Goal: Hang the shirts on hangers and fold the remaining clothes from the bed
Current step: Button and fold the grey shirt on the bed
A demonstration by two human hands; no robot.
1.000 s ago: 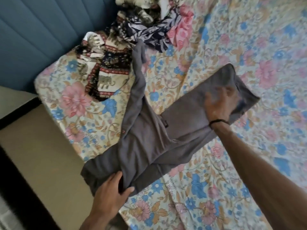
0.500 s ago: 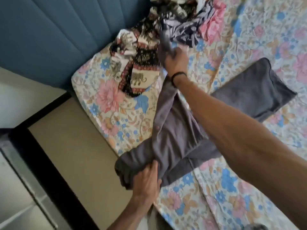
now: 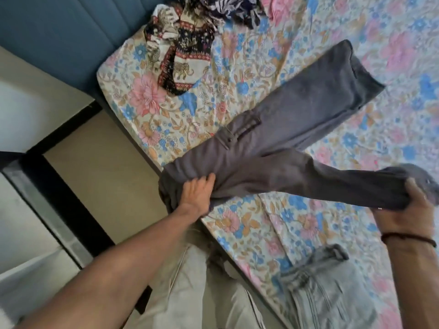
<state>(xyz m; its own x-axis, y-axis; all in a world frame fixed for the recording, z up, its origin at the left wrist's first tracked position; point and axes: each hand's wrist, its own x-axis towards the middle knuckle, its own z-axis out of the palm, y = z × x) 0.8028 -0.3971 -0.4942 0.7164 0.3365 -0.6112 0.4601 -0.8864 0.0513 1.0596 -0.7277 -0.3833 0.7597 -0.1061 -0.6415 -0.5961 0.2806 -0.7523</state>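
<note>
The left hand (image 3: 193, 198) has its fingers nearly straight and pressed on the waist end of the grey trousers (image 3: 280, 148) at the edge of the bed (image 3: 249, 222), while the right hand (image 3: 408, 210), at 3 o'clock from it, curls its fingers round the end of one trouser leg. The other leg lies flat toward 1 o'clock. A patterned pile of clothes (image 3: 185, 51) lies at 12 o'clock, and folded light grey jeans (image 3: 330, 288) at 5 o'clock.
</note>
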